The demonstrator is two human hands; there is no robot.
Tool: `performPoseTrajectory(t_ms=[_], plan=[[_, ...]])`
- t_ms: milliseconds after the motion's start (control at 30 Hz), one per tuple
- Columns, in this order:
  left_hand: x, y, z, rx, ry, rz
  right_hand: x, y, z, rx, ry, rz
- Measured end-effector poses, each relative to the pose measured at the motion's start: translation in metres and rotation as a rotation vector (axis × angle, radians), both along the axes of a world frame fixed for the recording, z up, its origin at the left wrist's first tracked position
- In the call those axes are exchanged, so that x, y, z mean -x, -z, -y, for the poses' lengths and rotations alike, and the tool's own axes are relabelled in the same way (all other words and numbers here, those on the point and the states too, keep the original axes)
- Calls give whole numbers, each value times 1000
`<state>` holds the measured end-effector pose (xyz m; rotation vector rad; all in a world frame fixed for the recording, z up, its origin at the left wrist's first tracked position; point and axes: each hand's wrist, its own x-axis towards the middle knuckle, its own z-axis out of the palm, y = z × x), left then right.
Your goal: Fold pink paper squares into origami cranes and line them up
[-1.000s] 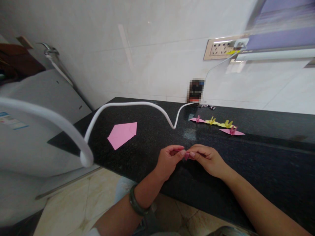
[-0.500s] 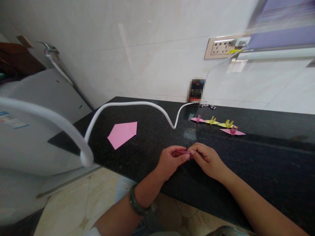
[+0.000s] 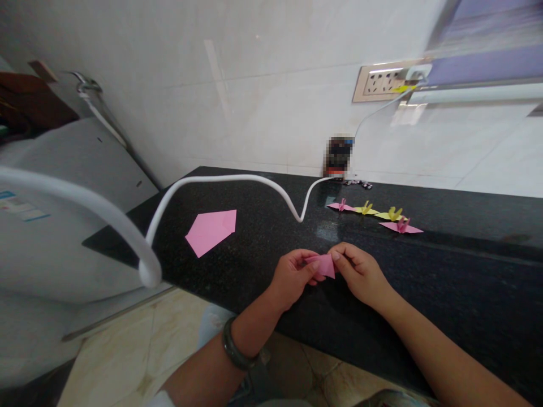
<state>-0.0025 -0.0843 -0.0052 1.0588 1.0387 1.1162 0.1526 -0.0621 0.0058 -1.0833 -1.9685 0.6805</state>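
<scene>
Between my hands is a small folded piece of pink paper (image 3: 326,265), held just above the dark countertop. My left hand (image 3: 292,278) pinches it from the left, thumb on the near face. At its upper right corner, my right hand (image 3: 358,275) grips the paper between thumb and forefinger. Beyond my right hand sit folded paper cranes: a pink crane (image 3: 341,206) at the left end, two yellow ones beside it, and another pink crane (image 3: 401,226) nearest me. Pink paper sheets (image 3: 212,230) lie flat to the left.
A white flexible stand arm (image 3: 237,178) curves over the black countertop (image 3: 254,198) from the left. By the wall stands a pixelated dark object (image 3: 338,156), with a cord leading up to a wall socket (image 3: 382,82). A large grey-white appliance (image 3: 85,186) is at the left.
The folded pink paper has turned, so a broad flat face now shows instead of a thin edge. My right hand has shifted slightly up, and its fingers sit at the paper's upper corner.
</scene>
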Motion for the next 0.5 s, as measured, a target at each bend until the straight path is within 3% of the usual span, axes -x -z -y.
performPoseTrajectory(t_ms=[500], plan=[[2,5,-3,-39,-15,-13,-5,1,-3,63,-48,-19]])
